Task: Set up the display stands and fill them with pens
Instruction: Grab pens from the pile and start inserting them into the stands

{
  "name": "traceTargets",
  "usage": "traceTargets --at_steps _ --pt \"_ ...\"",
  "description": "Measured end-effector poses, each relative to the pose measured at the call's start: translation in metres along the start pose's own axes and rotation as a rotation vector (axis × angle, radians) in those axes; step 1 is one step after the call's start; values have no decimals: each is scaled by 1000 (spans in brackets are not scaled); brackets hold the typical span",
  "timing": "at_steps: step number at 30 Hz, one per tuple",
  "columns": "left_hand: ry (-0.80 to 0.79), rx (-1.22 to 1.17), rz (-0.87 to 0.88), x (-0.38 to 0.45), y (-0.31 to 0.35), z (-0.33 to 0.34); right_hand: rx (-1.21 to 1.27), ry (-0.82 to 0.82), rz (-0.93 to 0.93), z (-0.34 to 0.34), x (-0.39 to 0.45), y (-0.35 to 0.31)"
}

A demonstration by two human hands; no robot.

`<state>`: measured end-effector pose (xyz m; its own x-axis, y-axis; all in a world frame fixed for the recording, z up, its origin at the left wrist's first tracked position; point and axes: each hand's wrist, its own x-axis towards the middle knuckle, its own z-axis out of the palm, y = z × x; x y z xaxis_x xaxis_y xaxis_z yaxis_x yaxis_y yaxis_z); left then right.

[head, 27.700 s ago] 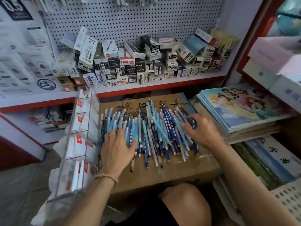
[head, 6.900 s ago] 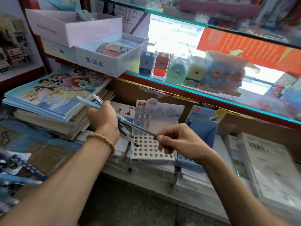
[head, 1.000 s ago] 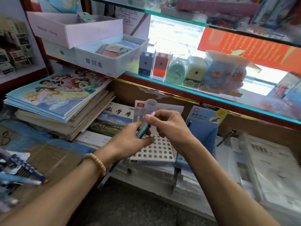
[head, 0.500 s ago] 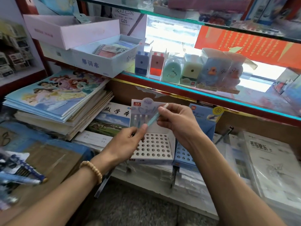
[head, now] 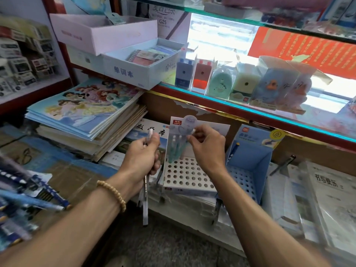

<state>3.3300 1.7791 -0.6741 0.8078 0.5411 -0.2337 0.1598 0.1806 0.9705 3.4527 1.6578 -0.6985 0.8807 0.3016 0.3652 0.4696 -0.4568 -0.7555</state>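
The white stand (head: 187, 175) stands nearly empty, the right hand (head: 208, 149) pinching what looks like its first teal pen (head: 178, 149), while the left hand (head: 142, 157) grips spare pens (head: 145, 201).

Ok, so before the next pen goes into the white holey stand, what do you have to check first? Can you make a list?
1. Right hand has a pen: ok, its fingers pinch the top of a teal pen.
2. Pen tip is over a hole: cannot tell, the pen is blurred; it slants down toward the back left corner of the white stand.
3. Free holes are left: ok, most of the grid shows open holes.
4. Stand sits steady: cannot tell, neither hand holds it.
5. More pens are ready: ok, the left hand grips a bundle of spare pens beside the stand.
6. Blue stand is also set up: ok, it stands open to the right.
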Motion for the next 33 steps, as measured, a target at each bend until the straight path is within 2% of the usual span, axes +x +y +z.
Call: traceTargets --at_steps 4,11,14,24,26,28,30,33 --pt "117 90 96 2 4 -1 -66 -67 -19 9 0 3" --pt "223 28 132 12 14 -7 -123 -208 -26 22 0 6" --pt "261 22 144 14 16 -10 -128 -215 -15 25 1 11" --pt "212 4 113 14 18 -12 -276 -234 -7 36 -3 14" --pt "208 12 116 13 18 -12 -324 -181 -16 29 -6 4" --pt "200 12 116 14 17 -10 -188 -176 -30 14 -11 -14" --pt "190 17 108 15 16 -9 66 -354 40 -3 -16 -33" --pt "175 15 98 14 16 -3 169 -681 77 -22 -22 -44"
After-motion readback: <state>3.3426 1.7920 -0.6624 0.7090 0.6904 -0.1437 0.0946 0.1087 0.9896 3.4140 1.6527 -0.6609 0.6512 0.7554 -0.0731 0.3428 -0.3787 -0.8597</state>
